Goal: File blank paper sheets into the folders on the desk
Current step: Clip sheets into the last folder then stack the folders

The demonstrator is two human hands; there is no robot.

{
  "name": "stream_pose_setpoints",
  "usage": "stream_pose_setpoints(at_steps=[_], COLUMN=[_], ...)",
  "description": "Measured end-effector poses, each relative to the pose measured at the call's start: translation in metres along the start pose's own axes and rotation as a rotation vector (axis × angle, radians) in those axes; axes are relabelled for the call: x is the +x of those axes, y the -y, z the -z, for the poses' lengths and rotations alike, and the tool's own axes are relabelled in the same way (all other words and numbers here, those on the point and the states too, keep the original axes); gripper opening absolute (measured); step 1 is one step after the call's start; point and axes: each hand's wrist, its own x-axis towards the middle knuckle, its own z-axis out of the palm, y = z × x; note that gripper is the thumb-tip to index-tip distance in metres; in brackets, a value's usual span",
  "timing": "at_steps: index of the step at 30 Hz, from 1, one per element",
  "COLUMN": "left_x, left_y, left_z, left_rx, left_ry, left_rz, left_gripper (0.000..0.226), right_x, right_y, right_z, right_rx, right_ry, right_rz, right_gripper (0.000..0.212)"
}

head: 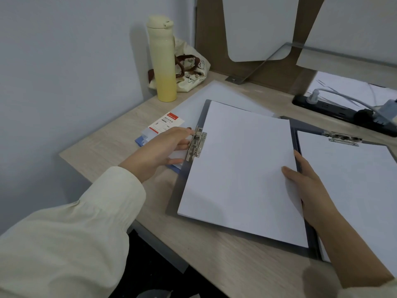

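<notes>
I'm at the clamping step: my left hand (160, 150) has its fingers on the metal clip (196, 145), my right hand (305, 186) lies flat and open on the paper stack (240, 168) in the folder (184, 190) on the table (225, 259); next I judge the sheets need squaring under the clip

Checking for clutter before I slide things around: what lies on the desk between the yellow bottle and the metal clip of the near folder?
In the head view, a red-and-white labelled packet lies between the yellow bottle and the metal clip, over more white paper.
</notes>
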Motion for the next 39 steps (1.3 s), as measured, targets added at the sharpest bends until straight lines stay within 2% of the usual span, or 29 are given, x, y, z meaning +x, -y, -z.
stream_pose_setpoints(at_steps=[4, 10, 14, 29, 33, 36, 39], left_x=[0.003, 0.009, 0.013, 0.012, 0.011, 0.010, 0.007], left_y=[-0.002, -0.012, -0.017, -0.002, -0.001, 0.004, 0.011], left_z=[0.003, 0.009, 0.011, 0.011, 0.011, 0.009, 0.006], left_rx=[0.091, 0.323, 0.403, 0.334, 0.215, 0.128, 0.026], left_ry=[-0.020, 0.059, 0.117, 0.093, 0.046, 0.197, 0.294], left_rz=[0.089, 0.172, 0.201, 0.138, 0.146, 0.249, 0.254], left_gripper=[0.036, 0.059, 0.064, 0.059, 0.057, 0.069, 0.055], right_x=[-0.003, -0.004, -0.003, -0.001, -0.002, -0.003, -0.004], right_y=[0.001, 0.001, 0.001, 0.002, 0.004, 0.005, 0.005], right_z=[-0.003, -0.004, -0.003, -0.001, -0.002, -0.001, -0.001], right_rx=[-0.014, -0.014, -0.021, 0.011, 0.025, 0.044, 0.037], right_ry=[-0.018, -0.019, -0.023, -0.003, -0.007, 0.002, -0.005], right_rz=[0.016, 0.023, 0.010, -0.039, -0.039, -0.039, -0.036], right_gripper=[0.054, 0.054, 0.054, 0.054, 0.054, 0.054, 0.054])
